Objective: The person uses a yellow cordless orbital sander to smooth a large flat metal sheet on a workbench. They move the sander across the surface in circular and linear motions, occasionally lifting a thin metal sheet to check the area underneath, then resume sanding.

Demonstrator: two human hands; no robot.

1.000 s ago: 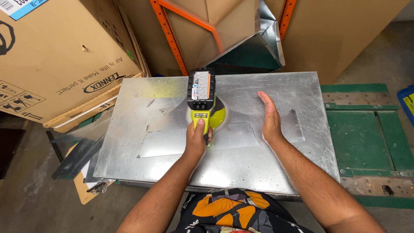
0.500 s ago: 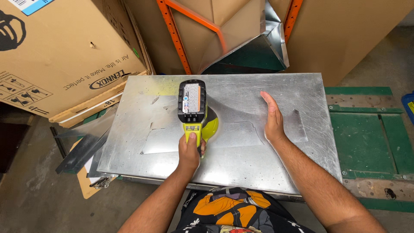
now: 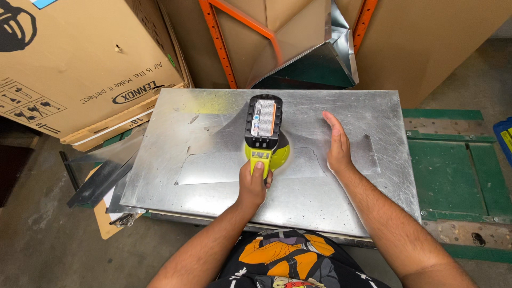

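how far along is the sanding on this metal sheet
Done, as far as it shows: scuffed, duller patches on the galvanized metal sheet, mostly mid-sheet and at the upper left. In hand: the left hand grips the yellow-green cordless sander near the sheet's middle, while the right hand lies flat on the sheet beside it. Left: the near edge and right side look shinier, seemingly unworked.

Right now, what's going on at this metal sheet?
A person is working a yellow-green cordless power tool over a galvanised metal sheet laid flat in front of them. The left hand grips the tool's handle, its head pressed down near the sheet's middle. The right hand rests edge-on on the sheet beside it, fingers straight. Cardboard boxes and a folded sheet-metal duct piece stand behind.
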